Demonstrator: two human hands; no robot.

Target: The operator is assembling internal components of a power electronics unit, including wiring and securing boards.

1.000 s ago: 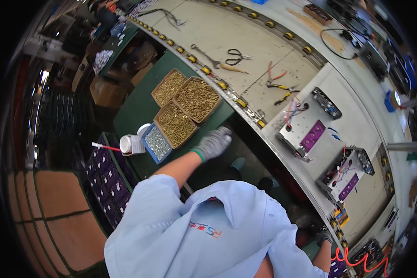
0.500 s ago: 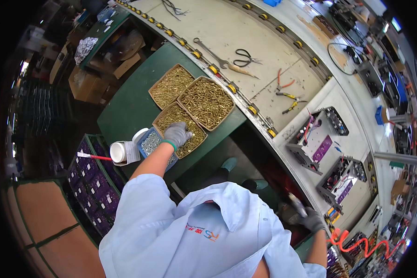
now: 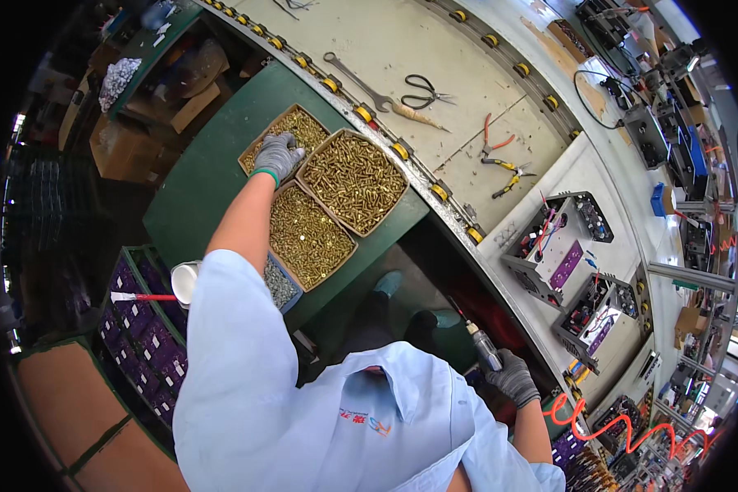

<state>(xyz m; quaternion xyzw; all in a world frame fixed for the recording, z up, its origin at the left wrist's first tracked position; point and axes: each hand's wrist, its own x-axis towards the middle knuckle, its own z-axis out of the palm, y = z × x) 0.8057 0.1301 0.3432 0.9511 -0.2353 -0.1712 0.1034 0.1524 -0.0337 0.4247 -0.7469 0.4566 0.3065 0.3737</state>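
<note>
My left hand (image 3: 277,156) rests in the far screw tray (image 3: 262,141), fingers curled, contents unseen. My right hand (image 3: 512,379) grips the screwdriver (image 3: 477,340), well apart.

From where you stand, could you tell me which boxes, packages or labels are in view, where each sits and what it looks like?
Three open cardboard trays of brass-coloured screws: on the green side table; the left hand rests in the far one.
Blue bin: near edge of the table, holding grey screws.
Brown cardboard boxes: on the floor, far left.
Purple labels: on the dark housings on the white bench, rectangular.
Right hand: grips a powered screwdriver.
</note>
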